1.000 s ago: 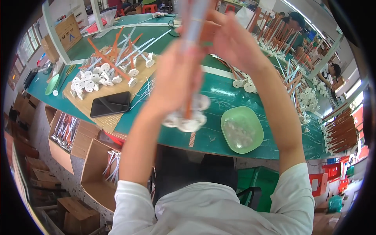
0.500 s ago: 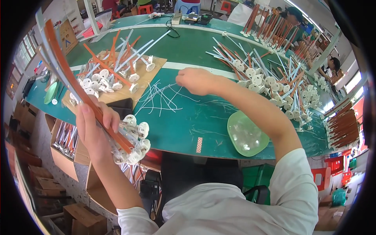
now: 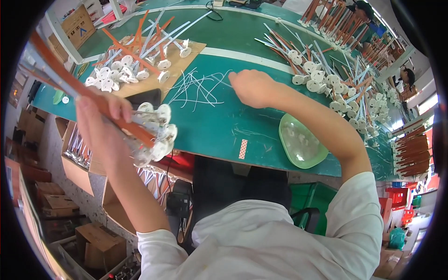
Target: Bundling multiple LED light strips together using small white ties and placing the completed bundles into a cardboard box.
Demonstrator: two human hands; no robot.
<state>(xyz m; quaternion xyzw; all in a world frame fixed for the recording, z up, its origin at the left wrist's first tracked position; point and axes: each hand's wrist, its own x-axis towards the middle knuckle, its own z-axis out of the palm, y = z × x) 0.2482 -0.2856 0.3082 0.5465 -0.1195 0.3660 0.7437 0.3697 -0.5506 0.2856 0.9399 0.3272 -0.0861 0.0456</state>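
The left hand [image 3: 102, 116] is closed round a bundle of orange and grey strips [image 3: 138, 133], thumb on one side and fingers on the other; the bundle tilts up to the left, its cluster of white discs [image 3: 164, 136] at the lower end, near the front edge of the green table [image 3: 205, 135]. The right hand [image 3: 254, 88] has its fingers drawn together at the edge of a loose heap of thin white strands [image 3: 196, 88] — whether a strand is pinched between the fingertips, I cannot tell.

The one-handed hold looks like the weak point: if it slackens, the long strips could fan apart or slide past each other, and the discs could fall out of line. A dropped piece could go over the table edge into the open cardboard box [image 3: 114, 205] below. The strands cross one another, so a pull on one could drag several along. Swinging the bundle low could knock the black phone [image 3: 145, 99] just beside it, while the right forearm, passing close above the light green bowl [image 3: 318, 158] in this view, could nudge it if lowered.
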